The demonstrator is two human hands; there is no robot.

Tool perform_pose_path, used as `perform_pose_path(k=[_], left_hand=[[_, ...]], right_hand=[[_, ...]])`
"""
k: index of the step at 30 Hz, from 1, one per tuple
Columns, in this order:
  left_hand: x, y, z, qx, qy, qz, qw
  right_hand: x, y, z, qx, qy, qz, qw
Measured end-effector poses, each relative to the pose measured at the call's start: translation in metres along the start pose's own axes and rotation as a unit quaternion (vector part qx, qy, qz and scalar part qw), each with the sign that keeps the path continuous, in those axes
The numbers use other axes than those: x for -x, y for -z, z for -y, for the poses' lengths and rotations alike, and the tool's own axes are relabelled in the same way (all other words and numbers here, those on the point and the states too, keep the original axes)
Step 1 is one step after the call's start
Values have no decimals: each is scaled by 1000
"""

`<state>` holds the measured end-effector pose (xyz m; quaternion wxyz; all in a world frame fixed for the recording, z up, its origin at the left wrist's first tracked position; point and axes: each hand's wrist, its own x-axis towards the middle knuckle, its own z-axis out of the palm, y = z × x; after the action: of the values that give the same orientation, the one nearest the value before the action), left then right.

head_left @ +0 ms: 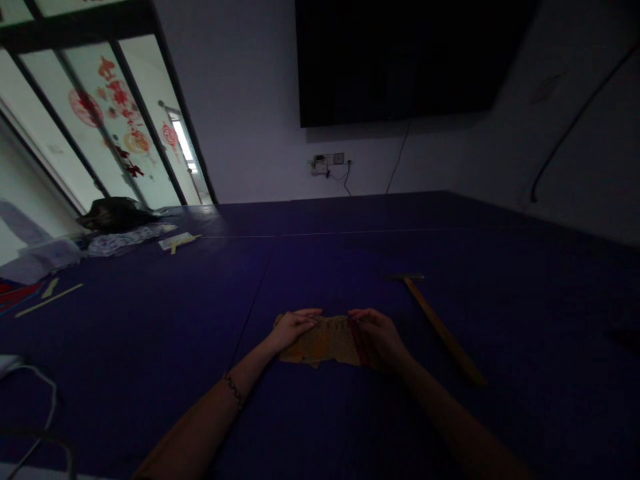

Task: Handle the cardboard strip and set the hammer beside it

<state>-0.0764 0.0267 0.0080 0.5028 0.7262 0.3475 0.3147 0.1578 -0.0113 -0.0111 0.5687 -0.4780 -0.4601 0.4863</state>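
A small tan piece that looks like speckled cloth (pixel 335 339), with an orange patch on its left and a dark red band on its right, lies on the blue tabletop (pixel 330 267) in front of me. My left hand (pixel 293 330) is closed on its upper left edge, thumb and fingers together. At the upper right edge, my right hand (pixel 377 330) pinches the same piece beside the red band. Dim light hides the right fingertips in part. To the right of my right hand lies a hammer (pixel 443 328), its wooden handle slanting towards me and its metal head farther away.
Far left, a black plastic bag (pixel 117 213) sits behind patterned sheets (pixel 127 240) and a white packet (pixel 177 241). Yellowish strips (pixel 49 300) and red material (pixel 17 295) lie nearer. A white cable (pixel 53 393) runs along the left edge. The wall (pixel 250 133) stands behind the table.
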Motion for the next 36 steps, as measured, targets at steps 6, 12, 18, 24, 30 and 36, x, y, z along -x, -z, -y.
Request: perform_pose_path(k=[6, 12, 18, 24, 30, 36], left_hand=[[-1, -3, 8, 32, 1, -29, 999], [-5, -9, 18, 167, 22, -75, 983], [-8, -9, 20, 132, 18, -94, 987], [-7, -8, 19, 60, 21, -117, 991], [1, -11, 6, -37, 34, -105, 993], [-4, -19, 6, -115, 27, -75, 990]], right_hand=[[-1, -2, 2, 59, -3, -22, 998], [0, -2, 6, 112, -1, -37, 993], [4, -5, 6, 104, -1, -35, 994], [5, -6, 0, 74, 3, -22, 997], [6, -6, 7, 121, 0, 15, 993], [1, -6, 8, 166, 27, 38, 985]])
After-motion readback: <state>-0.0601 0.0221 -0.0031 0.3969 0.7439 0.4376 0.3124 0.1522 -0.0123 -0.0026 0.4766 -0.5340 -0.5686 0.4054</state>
